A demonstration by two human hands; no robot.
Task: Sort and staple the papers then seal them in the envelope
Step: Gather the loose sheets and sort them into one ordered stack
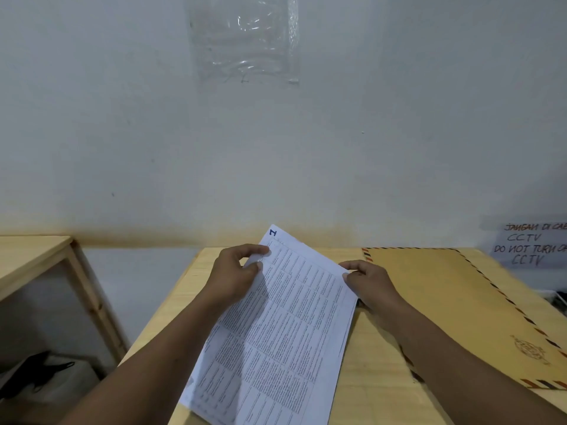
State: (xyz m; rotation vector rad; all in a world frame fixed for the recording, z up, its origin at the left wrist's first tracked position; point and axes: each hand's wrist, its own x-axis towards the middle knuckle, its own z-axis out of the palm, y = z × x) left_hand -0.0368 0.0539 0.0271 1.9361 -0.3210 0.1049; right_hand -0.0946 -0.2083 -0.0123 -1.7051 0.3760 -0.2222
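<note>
Papers were held tilted just left of the envelope, above the desk. The top sheet was printed in dense tables, with a blue handwritten mark at its far corner. How many sheets were in the stack could not be told.

Left hand: thumb and fingers pinched the papers' edge on the side away from the envelope, near the far corner. Right hand: pinched the edge nearest the envelope, with the fingertips on top of the sheet.

The envelope lay flat on the desk, brown with a striped border, and was not touched by either hand.

Judged step: sorting, the stack being ordered or squared. No staple was visible. No stapler was in view.

The next move would need the edges aligned flush, then one corner held firm for stapling.
</note>
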